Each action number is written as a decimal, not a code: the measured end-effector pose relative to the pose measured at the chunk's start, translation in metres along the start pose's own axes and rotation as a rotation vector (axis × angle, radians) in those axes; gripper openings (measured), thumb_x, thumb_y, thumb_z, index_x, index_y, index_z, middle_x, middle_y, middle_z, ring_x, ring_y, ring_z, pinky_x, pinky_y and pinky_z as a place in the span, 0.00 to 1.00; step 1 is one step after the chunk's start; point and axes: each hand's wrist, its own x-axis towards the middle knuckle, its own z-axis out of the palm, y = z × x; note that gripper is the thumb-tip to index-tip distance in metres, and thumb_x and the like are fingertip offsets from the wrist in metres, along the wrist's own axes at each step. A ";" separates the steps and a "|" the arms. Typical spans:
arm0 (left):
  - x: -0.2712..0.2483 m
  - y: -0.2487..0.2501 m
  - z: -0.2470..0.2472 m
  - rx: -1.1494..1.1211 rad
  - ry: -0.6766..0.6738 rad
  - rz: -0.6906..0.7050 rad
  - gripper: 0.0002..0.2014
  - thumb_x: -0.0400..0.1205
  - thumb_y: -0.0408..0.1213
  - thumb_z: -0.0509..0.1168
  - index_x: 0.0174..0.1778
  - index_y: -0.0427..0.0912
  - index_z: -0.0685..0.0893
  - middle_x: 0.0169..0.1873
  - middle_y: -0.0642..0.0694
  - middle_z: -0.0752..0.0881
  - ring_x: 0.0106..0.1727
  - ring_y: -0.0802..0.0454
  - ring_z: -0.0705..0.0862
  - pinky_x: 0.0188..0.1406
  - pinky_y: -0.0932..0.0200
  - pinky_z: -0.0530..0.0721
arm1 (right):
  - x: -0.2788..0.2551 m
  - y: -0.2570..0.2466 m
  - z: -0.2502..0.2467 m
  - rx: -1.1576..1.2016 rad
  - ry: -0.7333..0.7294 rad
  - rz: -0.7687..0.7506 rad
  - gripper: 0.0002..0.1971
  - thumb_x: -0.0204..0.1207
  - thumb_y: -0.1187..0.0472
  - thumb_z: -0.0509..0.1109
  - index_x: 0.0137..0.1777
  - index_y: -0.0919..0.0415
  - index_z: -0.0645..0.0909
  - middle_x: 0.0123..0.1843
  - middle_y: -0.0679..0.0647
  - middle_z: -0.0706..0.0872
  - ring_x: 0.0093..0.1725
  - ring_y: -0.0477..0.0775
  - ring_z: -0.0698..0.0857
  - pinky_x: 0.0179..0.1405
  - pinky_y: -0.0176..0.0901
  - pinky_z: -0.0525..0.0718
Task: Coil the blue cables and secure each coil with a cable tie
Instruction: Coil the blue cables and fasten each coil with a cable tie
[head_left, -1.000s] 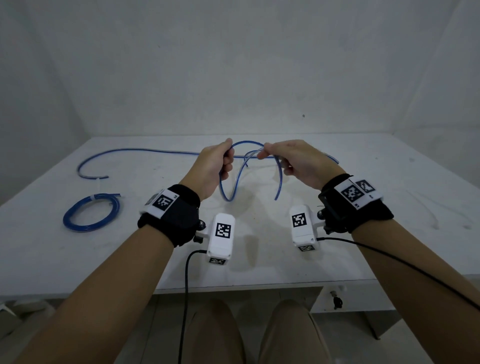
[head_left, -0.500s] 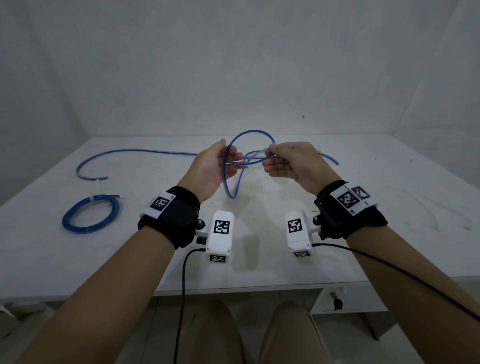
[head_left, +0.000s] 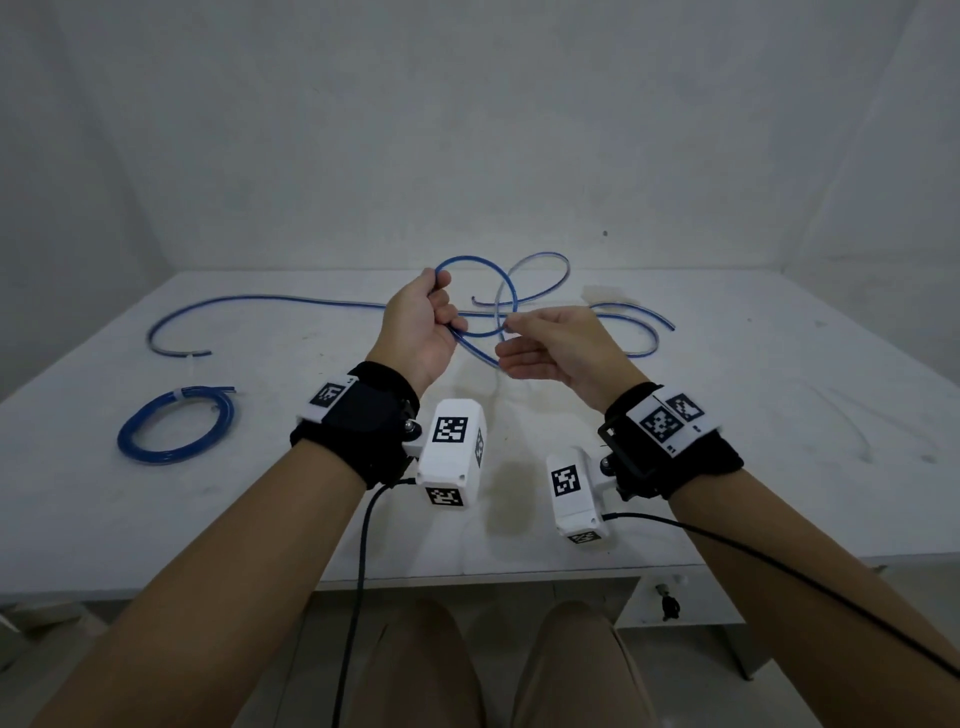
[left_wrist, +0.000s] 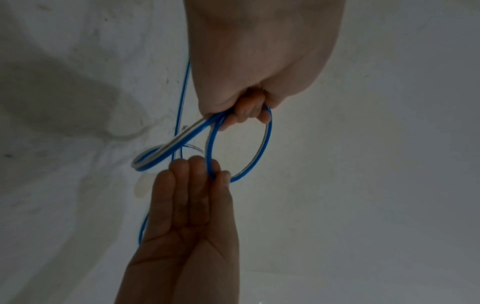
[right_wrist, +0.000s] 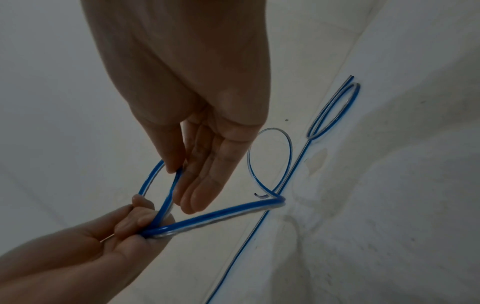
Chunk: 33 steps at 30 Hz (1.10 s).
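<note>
Above the table's middle, my left hand (head_left: 447, 322) grips a blue cable (head_left: 470, 257) with its fingers curled round the gathered strands, and a round loop stands up from it. In the left wrist view the same left hand (left_wrist: 246, 115) clutches the loop (left_wrist: 266, 144). My right hand (head_left: 511, 330) pinches that loop between thumb and index finger, the other fingers (right_wrist: 202, 191) held straight. The right wrist view shows a thick strand (right_wrist: 215, 216) running from the left hand (right_wrist: 145, 222) out to further loops on the table.
A finished blue coil (head_left: 125, 436) with a white tie lies at the front left. A loose blue cable (head_left: 270, 298) curves over the table's left side. A small pale bundle (head_left: 605, 296), perhaps cable ties, lies behind my right hand. The table's front edge (head_left: 467, 577) is close to my knees.
The hanging bend of cable has been brought up into a round loop at my left hand. My right hand has gone from a closed grip to a thumb-and-finger pinch with straighter fingers.
</note>
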 end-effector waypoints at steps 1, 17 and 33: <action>0.002 0.001 -0.001 -0.016 0.013 0.011 0.17 0.90 0.39 0.52 0.35 0.41 0.75 0.14 0.55 0.62 0.15 0.58 0.61 0.25 0.63 0.65 | -0.001 -0.002 0.000 -0.024 0.012 0.023 0.13 0.79 0.56 0.71 0.47 0.69 0.83 0.40 0.66 0.90 0.34 0.58 0.90 0.37 0.45 0.91; -0.004 0.001 0.001 -0.045 0.078 0.014 0.16 0.90 0.37 0.54 0.37 0.39 0.76 0.13 0.54 0.65 0.17 0.57 0.61 0.25 0.63 0.67 | 0.006 0.004 0.003 0.299 -0.034 0.157 0.10 0.84 0.56 0.62 0.51 0.62 0.81 0.46 0.57 0.89 0.45 0.56 0.90 0.51 0.47 0.86; -0.013 -0.008 0.004 0.374 0.029 0.086 0.11 0.88 0.34 0.56 0.41 0.37 0.78 0.26 0.50 0.65 0.17 0.59 0.64 0.23 0.63 0.66 | -0.001 -0.004 0.002 0.485 -0.042 0.125 0.11 0.85 0.61 0.57 0.48 0.63 0.80 0.35 0.57 0.84 0.36 0.57 0.86 0.51 0.51 0.85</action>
